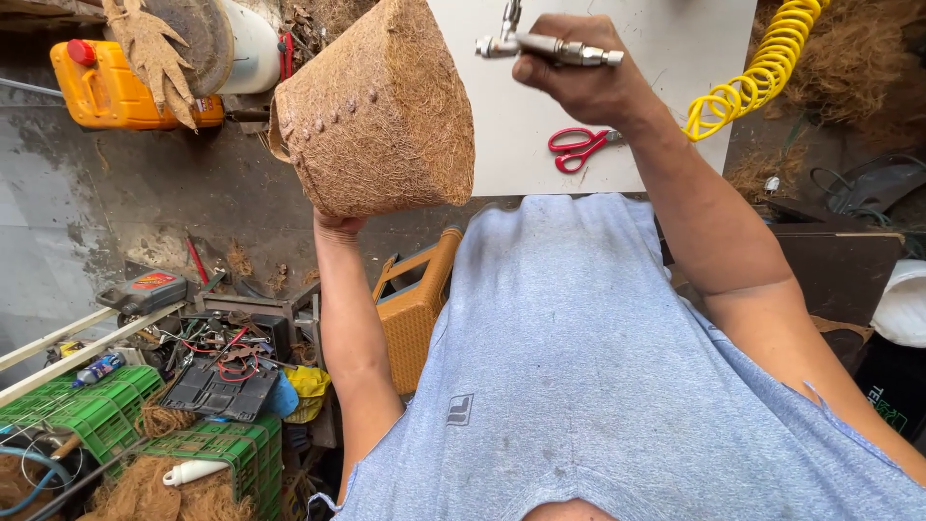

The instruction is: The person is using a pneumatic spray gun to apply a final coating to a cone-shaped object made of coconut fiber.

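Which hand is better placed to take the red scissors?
Probably the right hand: it hovers close to the red scissors, though gripping a metal nozzle. The left hand supports the fibre pot, farther away.

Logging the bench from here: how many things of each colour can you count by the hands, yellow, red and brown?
Yellow: 1, coiled hose
Red: 1, scissors
Brown: 1, fibre pot on the left hand
Total: 3

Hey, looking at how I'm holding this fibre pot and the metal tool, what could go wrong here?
The left hand grips only the brown coconut-fibre pot by its end, so it might slip. The right hand holds the silver metal air tool close by; the yellow coiled hose could snag the red-handled scissors.
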